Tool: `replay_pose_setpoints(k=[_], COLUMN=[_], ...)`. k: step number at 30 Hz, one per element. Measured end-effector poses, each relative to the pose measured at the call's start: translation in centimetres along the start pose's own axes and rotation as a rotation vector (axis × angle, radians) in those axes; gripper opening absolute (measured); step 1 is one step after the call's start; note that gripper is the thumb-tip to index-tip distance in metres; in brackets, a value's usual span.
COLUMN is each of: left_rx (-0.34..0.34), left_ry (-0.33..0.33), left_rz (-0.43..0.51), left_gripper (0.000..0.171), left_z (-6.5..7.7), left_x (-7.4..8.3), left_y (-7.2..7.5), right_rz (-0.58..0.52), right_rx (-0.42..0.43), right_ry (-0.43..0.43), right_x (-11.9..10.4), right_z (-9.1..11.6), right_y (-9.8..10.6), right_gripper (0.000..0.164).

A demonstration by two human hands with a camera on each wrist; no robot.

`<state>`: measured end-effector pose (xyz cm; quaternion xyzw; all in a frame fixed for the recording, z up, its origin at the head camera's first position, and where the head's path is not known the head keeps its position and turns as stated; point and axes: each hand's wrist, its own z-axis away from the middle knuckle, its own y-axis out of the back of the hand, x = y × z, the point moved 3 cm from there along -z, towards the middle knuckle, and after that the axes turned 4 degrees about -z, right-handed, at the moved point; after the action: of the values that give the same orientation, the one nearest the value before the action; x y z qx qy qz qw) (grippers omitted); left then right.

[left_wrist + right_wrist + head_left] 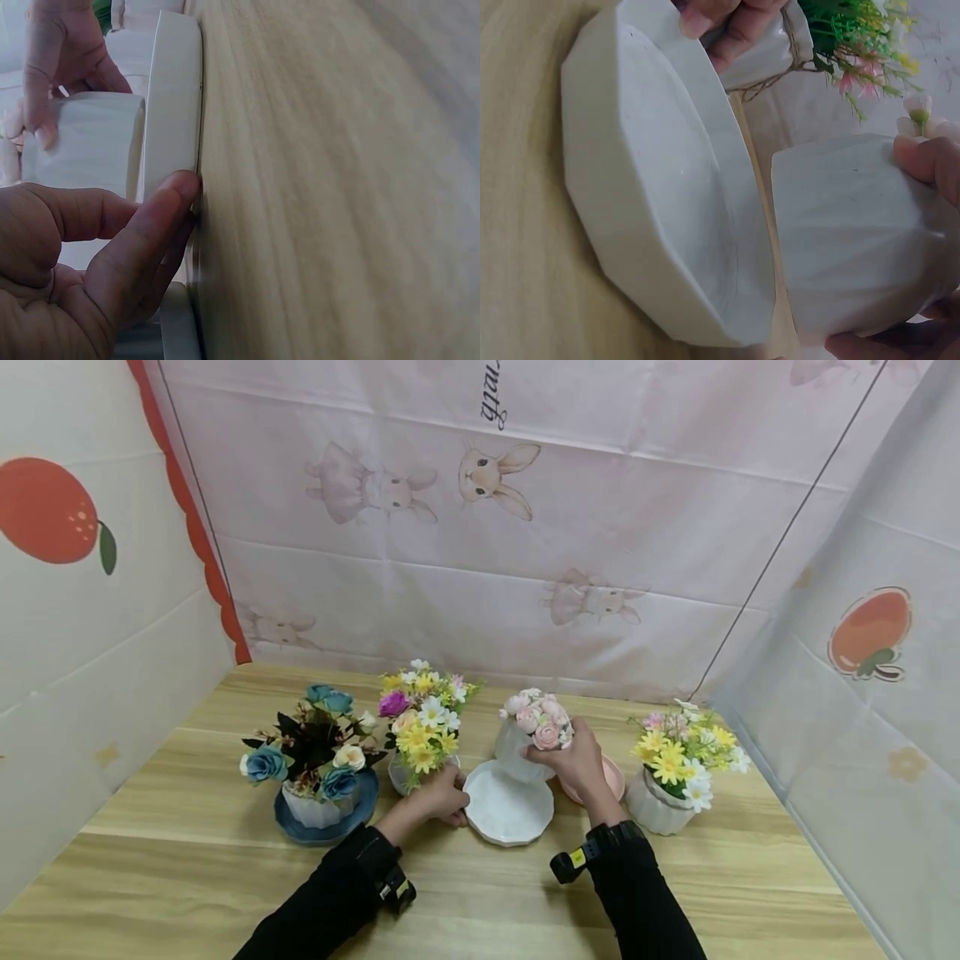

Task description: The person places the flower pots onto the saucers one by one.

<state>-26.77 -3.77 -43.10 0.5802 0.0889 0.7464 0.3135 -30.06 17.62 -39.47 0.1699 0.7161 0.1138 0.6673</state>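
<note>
A white faceted saucer (508,810) lies on the wooden table. My left hand (437,797) pinches its left edge; in the left wrist view thumb and finger meet at the saucer's rim (172,97). My right hand (576,763) grips a white flowerpot (512,750) of pale pink flowers (542,718) by its upper part. The pot is held tilted over the back of the saucer. In the right wrist view a narrow gap shows between the pot's base (840,232) and the saucer (675,180).
Left stands a pot of blue flowers (266,763) on a blue saucer (367,793). Behind my left hand is a pot of mixed flowers (420,737). A pink saucer (613,778) lies partly hidden by my right arm. Right of it stands a white pot (654,806) with yellow and white flowers.
</note>
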Motion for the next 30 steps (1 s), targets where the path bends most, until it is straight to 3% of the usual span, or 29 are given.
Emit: replay_pose_setpoints(k=[11, 21, 30], left_rx=[-0.009, -0.005, 0.001], left_ry=[-0.017, -0.024, -0.045], left_rz=[0.024, 0.036, 0.077], left_gripper=[0.016, 0.013, 0.013], left_z=[0.0, 0.0, 0.0], left_x=[-0.2, -0.2, -0.2], left_y=[0.0, -0.1, -0.2], right_rz=[0.010, 0.061, 0.058], right_rx=[-0.032, -0.039, -0.033], right_ry=[0.064, 0.114, 0.158], right_x=[-0.8, -0.5, -0.3], right_z=[1.9, 3.5, 5.1], right_y=[-0.2, -0.7, -1.4], right_gripper=[0.078, 0.090, 0.089])
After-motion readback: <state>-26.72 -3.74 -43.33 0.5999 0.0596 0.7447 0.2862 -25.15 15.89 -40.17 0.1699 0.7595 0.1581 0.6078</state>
